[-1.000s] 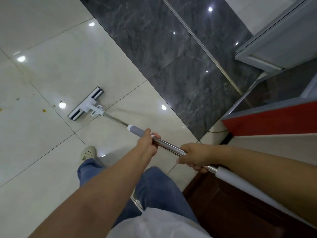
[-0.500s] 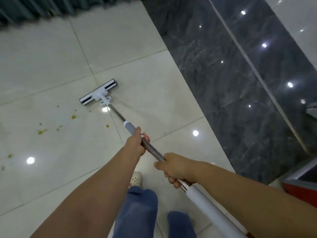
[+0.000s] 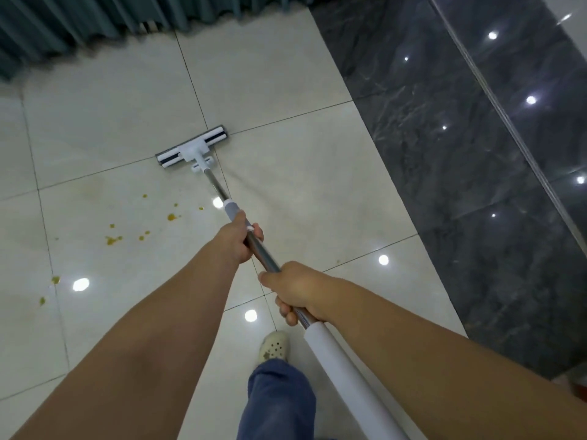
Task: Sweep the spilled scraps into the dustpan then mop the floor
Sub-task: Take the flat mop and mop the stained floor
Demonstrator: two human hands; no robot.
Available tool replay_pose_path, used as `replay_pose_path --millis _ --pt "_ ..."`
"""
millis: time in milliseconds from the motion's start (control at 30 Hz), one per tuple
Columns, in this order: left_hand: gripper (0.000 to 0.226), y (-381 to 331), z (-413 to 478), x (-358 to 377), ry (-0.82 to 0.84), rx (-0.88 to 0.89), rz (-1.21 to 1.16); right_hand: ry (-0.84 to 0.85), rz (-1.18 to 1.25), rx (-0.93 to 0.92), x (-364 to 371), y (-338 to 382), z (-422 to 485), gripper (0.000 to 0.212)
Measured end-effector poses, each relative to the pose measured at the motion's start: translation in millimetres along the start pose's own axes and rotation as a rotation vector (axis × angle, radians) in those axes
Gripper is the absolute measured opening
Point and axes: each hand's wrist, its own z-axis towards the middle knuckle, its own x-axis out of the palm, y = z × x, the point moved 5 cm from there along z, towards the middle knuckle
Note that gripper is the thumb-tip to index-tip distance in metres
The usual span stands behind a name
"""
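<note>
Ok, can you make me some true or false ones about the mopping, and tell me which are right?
1. The left hand and the right hand both grip the mop handle. True.
2. The mop head sits on top of the yellow spots. False: it rests on bare tile beyond them, and the spots lie left of the handle.
3. A green curtain hangs at the far edge of the floor. True.
4. The dark stone strip runs along the left side. False: it runs along the right side.
</note>
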Motion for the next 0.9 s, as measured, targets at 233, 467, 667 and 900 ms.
replay_pose_path --millis 233,467,667,900 --pt "0.031 115.7 -45.7 -23.1 0.034 -0.032 -0.003 -0.033 -0.097 0.016 7.6 -116.5 -54.3 0.036" --pt "0.032 271.0 -119.0 -65.6 0.088 -0.044 0.071 -0.021 -0.127 0.032 36.0 -259.1 -150.8 0.024" --pt "0.040 393.3 -179.1 -120.0 0.069 -0.070 0.129 0.031 -0.212 0.101 75.6 -373.7 -220.8 0.016" --pt "0.034 440.1 -202.8 -159.3 0.036 -0.083 0.036 0.070 -0.231 0.123 98.9 -416.1 -249.0 0.021"
